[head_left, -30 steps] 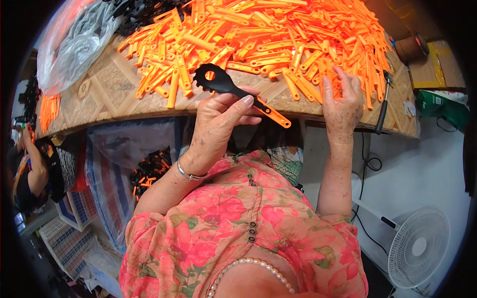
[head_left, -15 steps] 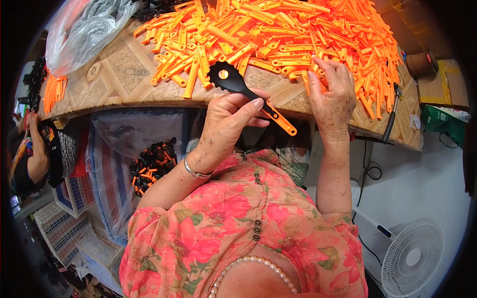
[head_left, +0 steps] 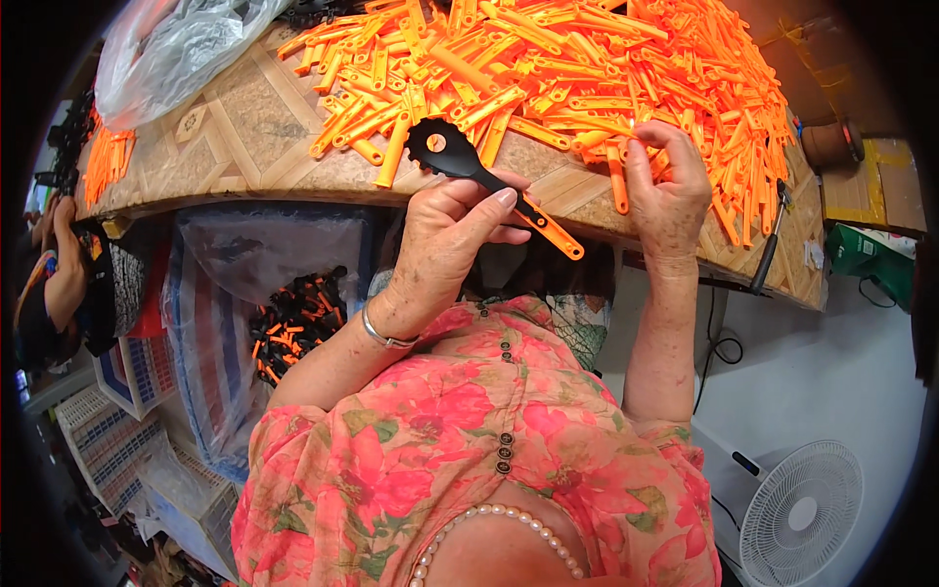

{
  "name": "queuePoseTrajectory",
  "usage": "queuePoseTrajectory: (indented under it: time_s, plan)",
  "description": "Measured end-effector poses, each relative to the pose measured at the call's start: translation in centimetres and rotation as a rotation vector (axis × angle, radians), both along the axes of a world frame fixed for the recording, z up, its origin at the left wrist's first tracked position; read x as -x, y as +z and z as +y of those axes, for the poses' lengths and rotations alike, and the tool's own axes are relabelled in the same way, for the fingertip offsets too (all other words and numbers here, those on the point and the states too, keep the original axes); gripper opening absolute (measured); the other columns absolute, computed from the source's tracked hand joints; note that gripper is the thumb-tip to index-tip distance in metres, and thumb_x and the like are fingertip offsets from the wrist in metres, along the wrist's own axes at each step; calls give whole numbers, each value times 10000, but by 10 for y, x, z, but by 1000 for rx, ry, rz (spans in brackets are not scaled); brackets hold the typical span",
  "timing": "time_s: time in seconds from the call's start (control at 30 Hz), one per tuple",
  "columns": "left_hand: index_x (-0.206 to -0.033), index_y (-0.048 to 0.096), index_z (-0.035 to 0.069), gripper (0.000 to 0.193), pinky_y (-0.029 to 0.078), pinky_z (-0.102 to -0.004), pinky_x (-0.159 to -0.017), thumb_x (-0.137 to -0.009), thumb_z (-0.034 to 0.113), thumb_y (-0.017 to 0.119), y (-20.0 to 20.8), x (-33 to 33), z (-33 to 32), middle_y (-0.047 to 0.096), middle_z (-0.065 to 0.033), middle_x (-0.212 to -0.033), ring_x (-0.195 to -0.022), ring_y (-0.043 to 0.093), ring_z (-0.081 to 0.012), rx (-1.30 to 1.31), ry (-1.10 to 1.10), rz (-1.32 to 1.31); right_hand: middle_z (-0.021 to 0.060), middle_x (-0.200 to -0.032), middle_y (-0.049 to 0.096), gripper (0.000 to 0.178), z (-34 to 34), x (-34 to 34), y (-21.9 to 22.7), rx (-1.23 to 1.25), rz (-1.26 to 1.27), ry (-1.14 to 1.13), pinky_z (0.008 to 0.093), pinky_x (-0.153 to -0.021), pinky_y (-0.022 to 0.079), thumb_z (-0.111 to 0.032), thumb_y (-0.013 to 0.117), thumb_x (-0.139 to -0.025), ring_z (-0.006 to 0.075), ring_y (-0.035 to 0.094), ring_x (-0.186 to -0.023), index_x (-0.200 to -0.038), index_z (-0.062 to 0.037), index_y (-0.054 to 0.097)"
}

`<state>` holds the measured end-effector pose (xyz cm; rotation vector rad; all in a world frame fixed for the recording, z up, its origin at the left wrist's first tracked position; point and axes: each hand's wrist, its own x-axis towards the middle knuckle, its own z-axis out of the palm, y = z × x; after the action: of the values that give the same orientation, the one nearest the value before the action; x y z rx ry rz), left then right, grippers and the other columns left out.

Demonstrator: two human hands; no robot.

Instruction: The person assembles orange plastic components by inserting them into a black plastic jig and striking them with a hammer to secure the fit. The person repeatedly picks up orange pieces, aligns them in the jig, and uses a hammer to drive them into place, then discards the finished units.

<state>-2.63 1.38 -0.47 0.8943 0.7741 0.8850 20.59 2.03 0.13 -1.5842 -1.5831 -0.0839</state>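
Note:
In my left hand (head_left: 445,230) is a black pasta server (head_left: 452,157), its toothed, holed head pointing up and left. An orange handle piece (head_left: 562,239) sits along its lower end. Thumb and fingers close around the neck, above the table's near edge. My right hand (head_left: 673,191) is raised at the near side of a big heap of orange handle pieces (head_left: 548,68). Its thumb and forefinger come together in a pinch; whatever lies between the tips is too small to make out. Just left of that thumb, one orange handle piece (head_left: 617,181) points toward me.
The patterned table (head_left: 245,147) carries a clear plastic bag (head_left: 181,59) at far left and a black-handled tool (head_left: 768,249) at right. Below on the left, a lined bag (head_left: 210,323) holds black and orange utensils (head_left: 298,323). A white fan (head_left: 802,514) stands lower right. Another person's arm (head_left: 67,274) shows at far left.
My right hand has shifted slightly right, and its thumb and forefinger have drawn together. The orange piece beside its thumb shows more fully. My left hand keeps the pasta server nearly in place.

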Motion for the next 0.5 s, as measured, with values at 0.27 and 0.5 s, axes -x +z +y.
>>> queuePoseTrajectory:
  time_s: [0.27,0.5]
  plan:
    - [-1122,602,-51,251,566,-268,-768,-954,131,560,0,-5,-2,670,-138,-1018,-933,662,-166,10,-9,-4,49,-961,688,118,16,-32,15,-132,-336,-9,349,-854,455,-49,672,-804,220,637,-895,-913,-89,648]
    - [-1124,603,-49,251,568,-269,-762,-953,131,562,2,-5,-3,671,-136,-1012,-923,665,-170,6,11,-20,35,-921,686,128,13,-35,23,-42,-33,2,350,-850,465,-32,652,-821,201,622,-893,-936,-86,663]
